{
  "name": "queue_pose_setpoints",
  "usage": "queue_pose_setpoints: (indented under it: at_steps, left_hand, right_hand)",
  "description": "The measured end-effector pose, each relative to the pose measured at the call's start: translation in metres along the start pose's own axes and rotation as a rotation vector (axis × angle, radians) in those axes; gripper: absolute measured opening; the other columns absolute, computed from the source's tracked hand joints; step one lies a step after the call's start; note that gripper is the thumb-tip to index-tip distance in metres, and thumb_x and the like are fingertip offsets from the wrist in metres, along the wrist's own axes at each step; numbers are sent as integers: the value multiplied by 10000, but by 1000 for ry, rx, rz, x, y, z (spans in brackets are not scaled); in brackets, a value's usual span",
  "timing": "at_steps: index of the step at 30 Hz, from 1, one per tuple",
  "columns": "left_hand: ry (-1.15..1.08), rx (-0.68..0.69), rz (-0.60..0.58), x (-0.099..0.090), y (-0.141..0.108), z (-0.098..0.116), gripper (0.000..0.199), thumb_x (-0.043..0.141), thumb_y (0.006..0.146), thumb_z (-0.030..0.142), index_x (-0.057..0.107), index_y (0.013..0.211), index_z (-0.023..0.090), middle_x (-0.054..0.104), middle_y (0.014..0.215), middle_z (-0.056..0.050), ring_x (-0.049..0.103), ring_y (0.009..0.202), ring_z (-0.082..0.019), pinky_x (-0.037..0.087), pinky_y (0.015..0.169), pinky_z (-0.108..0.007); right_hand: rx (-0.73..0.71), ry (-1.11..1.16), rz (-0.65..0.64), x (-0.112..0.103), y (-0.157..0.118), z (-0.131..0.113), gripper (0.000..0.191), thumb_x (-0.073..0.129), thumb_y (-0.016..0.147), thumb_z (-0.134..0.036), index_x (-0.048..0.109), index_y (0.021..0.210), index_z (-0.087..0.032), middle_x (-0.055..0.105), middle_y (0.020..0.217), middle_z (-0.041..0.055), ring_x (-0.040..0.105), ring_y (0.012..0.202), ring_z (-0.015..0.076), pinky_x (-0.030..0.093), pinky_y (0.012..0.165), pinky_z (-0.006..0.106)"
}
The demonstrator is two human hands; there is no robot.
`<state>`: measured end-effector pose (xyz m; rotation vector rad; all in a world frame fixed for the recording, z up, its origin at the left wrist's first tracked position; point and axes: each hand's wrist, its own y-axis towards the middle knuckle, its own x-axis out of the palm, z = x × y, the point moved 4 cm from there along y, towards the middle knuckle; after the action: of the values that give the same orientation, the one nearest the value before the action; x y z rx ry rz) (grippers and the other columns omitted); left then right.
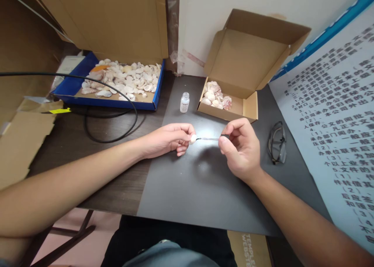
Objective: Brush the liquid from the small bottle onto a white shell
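Between the thumb and fingers of my left hand is a small white shell. My right hand pinches the black cap of a thin applicator brush. Its slim clear stem points left, and the dark tip meets the shell's edge or lies very close to it. Just beyond my hands stands a small uncapped bottle with a printed label and pale contents. Behind my right hand, an open cardboard box holds several shells, some white and some pinkish.
A blue-sided box full of pale shells sits at the back left. A black cable loops in front of it. Glasses lie on the grey mat at right, beside a large printed sheet. Cardboard stands at left.
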<state>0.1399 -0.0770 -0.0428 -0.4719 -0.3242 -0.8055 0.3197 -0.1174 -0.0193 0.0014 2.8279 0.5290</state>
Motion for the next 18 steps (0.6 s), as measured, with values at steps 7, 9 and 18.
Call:
queue_pose_setpoints:
  at_steps: [7, 9, 18]
  left_hand:
    - [25, -6, 13, 1, -2, 1, 67, 614, 791, 174, 559, 758, 155, 488, 625, 31, 444, 516, -78, 376, 535, -219]
    - [28, -13, 19, 1, -2, 0, 91, 626, 786, 189, 544, 757, 162, 485, 616, 35, 442, 517, -81, 377, 538, -221]
    - [36, -7, 11, 1, -2, 0, 94, 628, 785, 214, 555, 762, 159, 484, 635, 33, 433, 524, -80, 381, 539, -226]
  right_hand:
    - [-21, -25, 21, -1, 0, 0, 151, 588, 863, -190, 449, 853, -249, 457, 623, -65, 433, 488, 105, 359, 493, 277]
    - [-9, -50, 16, 0, 1, 0, 153, 588, 861, -186, 449, 843, -247, 452, 612, -69, 434, 482, 103, 355, 491, 275]
    - [-22, -138, 21, -1, 2, -2, 185, 604, 805, -140, 451, 792, -243, 436, 587, -76, 400, 474, 95, 325, 483, 265]
